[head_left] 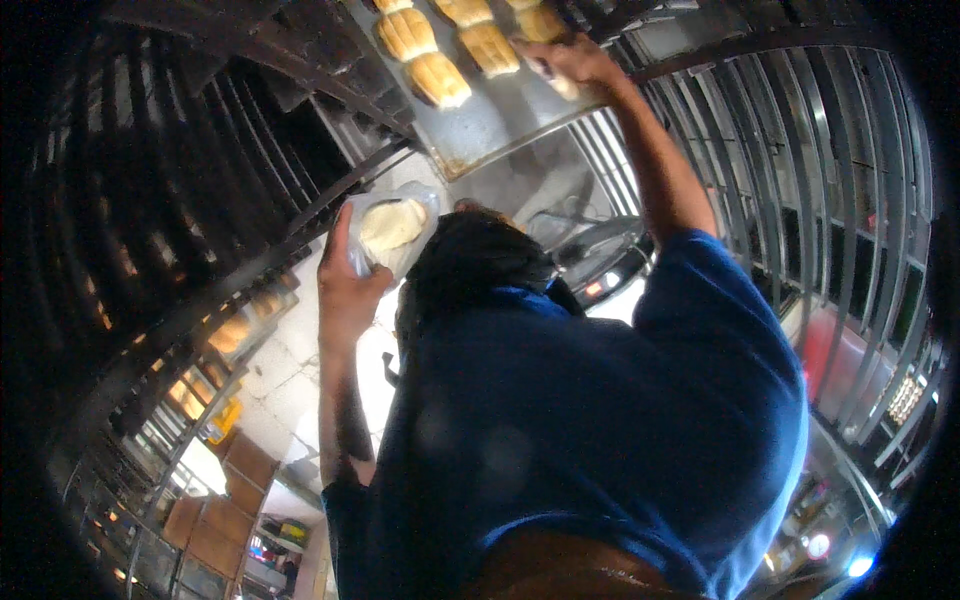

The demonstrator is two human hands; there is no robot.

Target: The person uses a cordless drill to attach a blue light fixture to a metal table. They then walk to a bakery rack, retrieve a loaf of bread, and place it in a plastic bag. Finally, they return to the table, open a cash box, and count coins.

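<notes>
My left hand (350,285) is closed around the side of a clear plastic bag or tub (426,205), its thumb in front. Inside lies a pale yellow, soft-looking mass (393,226); whether it is cheese, cream or dough I cannot make out. My right arm reaches to the far right over a metal baking tray (490,125). There my right hand (570,60) hovers at the rolls with curled, slightly blurred fingers, and what they pinch is hidden. Golden bread rolls (438,80) lie in rows on the tray, and a middle-row roll (488,48) sits just left of that hand.
Dark metal rack bars (200,110) rise at the left, and lighter rack rails (800,170) curve along the right. A round fan-like thing (600,250) stands low beyond my body. More bread (230,333) sits on lower shelves at left, above the pale tiled floor (285,370).
</notes>
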